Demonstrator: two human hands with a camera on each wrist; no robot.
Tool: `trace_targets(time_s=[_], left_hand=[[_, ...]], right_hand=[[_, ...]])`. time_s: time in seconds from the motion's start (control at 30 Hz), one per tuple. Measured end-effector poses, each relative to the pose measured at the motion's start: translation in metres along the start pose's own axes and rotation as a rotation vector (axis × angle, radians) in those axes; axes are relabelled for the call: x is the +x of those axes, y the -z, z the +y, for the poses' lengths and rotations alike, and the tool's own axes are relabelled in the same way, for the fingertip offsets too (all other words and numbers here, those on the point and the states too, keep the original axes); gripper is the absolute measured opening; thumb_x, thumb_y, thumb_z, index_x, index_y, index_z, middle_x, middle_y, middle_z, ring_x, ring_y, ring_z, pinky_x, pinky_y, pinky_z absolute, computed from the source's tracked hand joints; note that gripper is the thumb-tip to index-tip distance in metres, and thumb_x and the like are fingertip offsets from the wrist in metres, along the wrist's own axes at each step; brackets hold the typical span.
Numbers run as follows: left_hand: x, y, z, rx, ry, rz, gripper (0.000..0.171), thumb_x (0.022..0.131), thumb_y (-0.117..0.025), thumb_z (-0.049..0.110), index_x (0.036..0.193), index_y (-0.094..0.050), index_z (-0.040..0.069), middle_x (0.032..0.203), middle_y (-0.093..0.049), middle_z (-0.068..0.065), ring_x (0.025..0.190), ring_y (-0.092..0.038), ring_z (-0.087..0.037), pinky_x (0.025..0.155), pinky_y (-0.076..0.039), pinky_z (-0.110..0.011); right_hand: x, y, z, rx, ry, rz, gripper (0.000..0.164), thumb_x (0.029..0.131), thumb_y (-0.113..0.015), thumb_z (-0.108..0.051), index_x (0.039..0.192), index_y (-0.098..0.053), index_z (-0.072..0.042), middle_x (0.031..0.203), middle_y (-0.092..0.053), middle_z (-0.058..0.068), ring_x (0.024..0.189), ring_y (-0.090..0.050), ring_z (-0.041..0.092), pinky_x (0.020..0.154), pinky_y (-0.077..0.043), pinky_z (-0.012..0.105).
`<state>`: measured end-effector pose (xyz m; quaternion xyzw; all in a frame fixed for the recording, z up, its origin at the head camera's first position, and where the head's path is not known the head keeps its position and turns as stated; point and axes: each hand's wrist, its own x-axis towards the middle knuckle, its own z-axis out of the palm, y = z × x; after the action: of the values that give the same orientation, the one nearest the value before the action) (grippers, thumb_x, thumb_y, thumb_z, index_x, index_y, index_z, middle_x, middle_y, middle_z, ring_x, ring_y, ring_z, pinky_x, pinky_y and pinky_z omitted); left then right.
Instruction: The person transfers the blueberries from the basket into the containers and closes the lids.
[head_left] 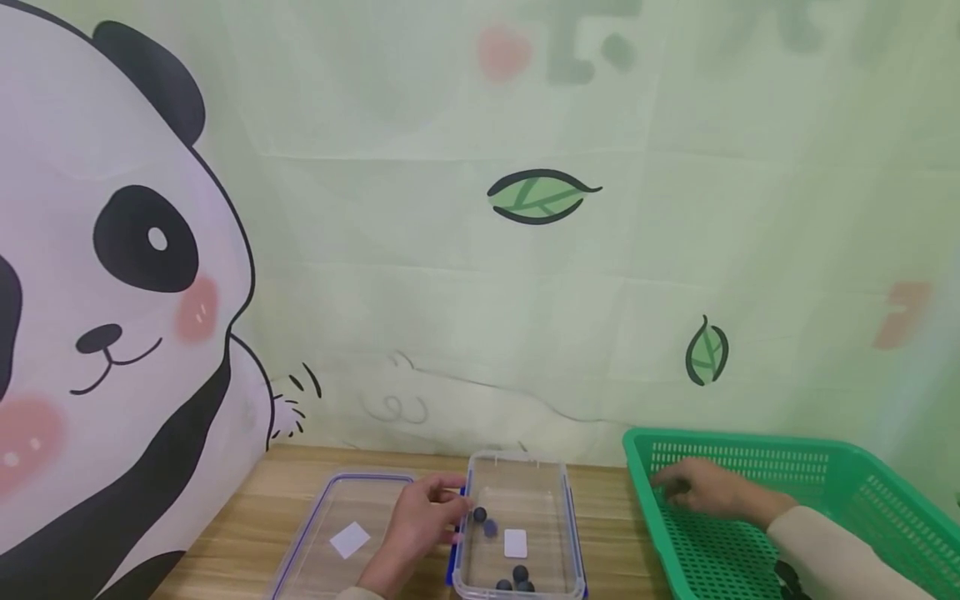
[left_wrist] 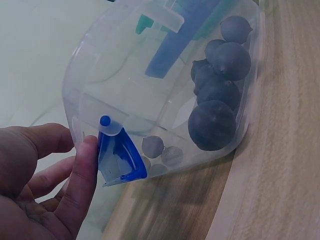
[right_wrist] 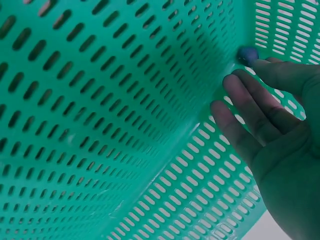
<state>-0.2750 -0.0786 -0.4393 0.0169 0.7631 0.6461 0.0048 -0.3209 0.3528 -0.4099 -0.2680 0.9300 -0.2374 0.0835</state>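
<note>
My left hand is at the left side of a clear plastic box with blue latches. In the left wrist view its fingers lie against the box's outer wall, beside a blue latch. Several small dark balls sit inside the box, some with a small nub. Over on the right, my right hand reaches down inside a green perforated basket. At the basket's corner it pinches a small dark-blue ball at its fingertips, the other fingers spread beside it.
A clear lid with a blue seal and a white label lies on the wooden table, left of the box. Behind the table hangs a pale green cloth printed with a panda and leaves. The basket's walls rise around my right hand.
</note>
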Motion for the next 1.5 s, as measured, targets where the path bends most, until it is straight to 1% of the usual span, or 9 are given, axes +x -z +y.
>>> trace_targets(time_s=[0.1,0.27,0.37,0.5,0.67,0.97,1.03,1.2,1.5], left_hand=[[0.000,0.000,0.000,0.003,0.006,0.001,0.037,0.092,-0.078,0.002,0.127,-0.069,-0.005,0.099,-0.068,-0.011,0.080,-0.069,-0.018,0.064,-0.067,-0.033],[0.000,0.000,0.000,0.012,0.013,0.006,0.036,0.092,-0.078,0.002,0.127,-0.070,-0.004,0.098,-0.068,-0.010,0.080,-0.069,-0.018,0.064,-0.067,-0.032],[0.000,0.000,0.000,0.010,0.007,0.006,0.036,0.092,-0.078,0.002,0.127,-0.069,-0.005,0.098,-0.069,-0.010,0.080,-0.069,-0.018,0.064,-0.067,-0.032],[-0.001,0.000,0.000,0.005,0.004,0.005,0.037,0.092,-0.078,0.002,0.127,-0.069,-0.005,0.098,-0.069,-0.010,0.080,-0.069,-0.018,0.063,-0.067,-0.032],[0.000,0.000,0.001,0.011,0.017,0.011,0.036,0.092,-0.078,0.002,0.127,-0.070,-0.004,0.099,-0.069,-0.011,0.081,-0.069,-0.019,0.064,-0.067,-0.032],[0.000,0.000,0.000,0.014,0.022,0.008,0.036,0.092,-0.078,0.002,0.127,-0.069,-0.004,0.099,-0.068,-0.010,0.081,-0.069,-0.019,0.065,-0.067,-0.033],[0.000,0.000,0.001,0.012,0.021,0.007,0.036,0.092,-0.078,0.002,0.127,-0.069,-0.003,0.099,-0.068,-0.010,0.081,-0.069,-0.018,0.065,-0.067,-0.033],[0.000,0.000,0.000,-0.007,0.005,-0.003,0.037,0.092,-0.078,0.002,0.127,-0.069,-0.005,0.100,-0.068,-0.011,0.081,-0.068,-0.018,0.065,-0.067,-0.033],[0.001,0.000,-0.001,-0.017,0.007,-0.004,0.037,0.092,-0.078,0.002,0.128,-0.068,-0.006,0.100,-0.067,-0.011,0.081,-0.068,-0.018,0.064,-0.067,-0.033]], right_hand=[[0.008,-0.006,0.021,0.004,-0.005,-0.016,0.031,0.091,-0.073,-0.002,0.122,-0.075,-0.001,0.115,-0.076,0.012,0.103,-0.073,0.030,0.087,-0.065,0.051],[0.028,-0.021,0.087,0.017,-0.010,-0.016,0.026,0.094,-0.075,-0.015,0.120,-0.078,-0.016,0.113,-0.076,-0.003,0.104,-0.071,0.021,0.085,-0.065,0.045],[0.028,-0.021,0.085,-0.015,-0.031,0.010,0.013,0.097,-0.073,-0.017,0.108,-0.079,-0.018,0.100,-0.074,-0.009,0.092,-0.070,0.015,0.076,-0.064,0.037],[0.019,-0.013,0.047,-0.070,-0.033,0.045,0.008,0.096,-0.070,-0.011,0.095,-0.076,-0.017,0.087,-0.068,-0.011,0.079,-0.063,0.010,0.068,-0.060,0.034],[0.011,-0.005,0.018,-0.052,-0.014,0.039,0.014,0.092,-0.072,-0.003,0.105,-0.076,-0.006,0.097,-0.073,0.001,0.088,-0.069,0.018,0.075,-0.064,0.041],[0.025,-0.022,0.091,-0.040,-0.033,-0.053,0.016,0.086,-0.084,-0.013,0.094,-0.079,-0.026,0.090,-0.071,-0.013,0.083,-0.068,0.012,0.071,-0.064,0.038],[0.024,-0.020,0.085,-0.048,-0.038,-0.054,0.015,0.086,-0.084,-0.013,0.094,-0.078,-0.025,0.089,-0.070,-0.014,0.082,-0.067,0.011,0.070,-0.064,0.037],[0.008,-0.003,0.034,-0.065,-0.049,-0.034,0.013,0.088,-0.079,-0.007,0.097,-0.078,-0.016,0.092,-0.072,-0.005,0.084,-0.067,0.012,0.072,-0.064,0.038],[-0.011,0.029,-0.039,-0.030,-0.062,0.141,0.013,0.092,-0.077,-0.004,0.105,-0.077,-0.004,0.098,-0.074,-0.001,0.091,-0.070,0.019,0.080,-0.064,0.039]])
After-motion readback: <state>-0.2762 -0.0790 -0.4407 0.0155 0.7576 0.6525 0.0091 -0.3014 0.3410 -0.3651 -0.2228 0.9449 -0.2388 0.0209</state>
